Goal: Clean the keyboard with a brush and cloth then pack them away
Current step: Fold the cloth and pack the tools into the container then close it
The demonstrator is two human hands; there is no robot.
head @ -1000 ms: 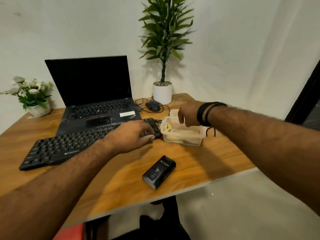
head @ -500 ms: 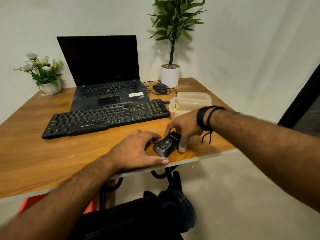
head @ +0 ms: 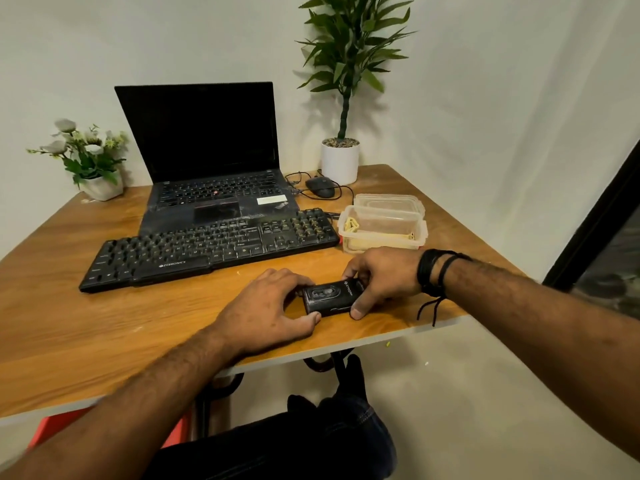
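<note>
A black external keyboard (head: 207,252) lies across the wooden table (head: 86,327), in front of an open laptop (head: 211,174). Near the table's front edge sits a small black case (head: 329,299). My right hand (head: 381,278) grips the case's right end with thumb and fingers. My left hand (head: 270,306) rests on the table, its fingers touching the case's left end. To the right of the keyboard stands a clear plastic container (head: 382,230) with a yellow cloth folded inside. No brush shows.
The container's clear lid (head: 389,202) lies just behind it. A wired black mouse (head: 320,187) and a white potted plant (head: 339,161) stand at the back. A small flower pot (head: 100,185) sits back left. My legs are under the front edge.
Both hands came back from the keyboard and container to the black case at the front edge. The right hand has closed on it and turned it roughly parallel to the edge.
</note>
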